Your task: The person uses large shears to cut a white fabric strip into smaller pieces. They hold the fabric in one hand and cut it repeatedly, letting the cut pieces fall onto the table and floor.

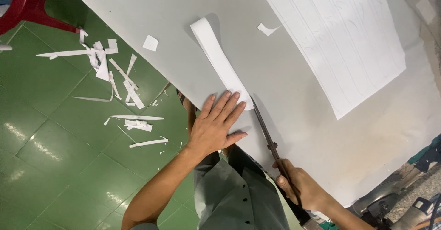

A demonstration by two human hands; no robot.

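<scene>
My left hand lies flat with fingers spread on the near edge of a grey table, fingertips pressing the near end of a long white paper strip. My right hand grips the handles of long dark scissors. The blades run along the table surface, with the tip close to the strip's end beside my left fingers.
A large white sheet with faint drawn lines covers the far right of the table. A small paper offcut lies near it. Several white paper scraps litter the green tiled floor. A red plastic chair stands at top left.
</scene>
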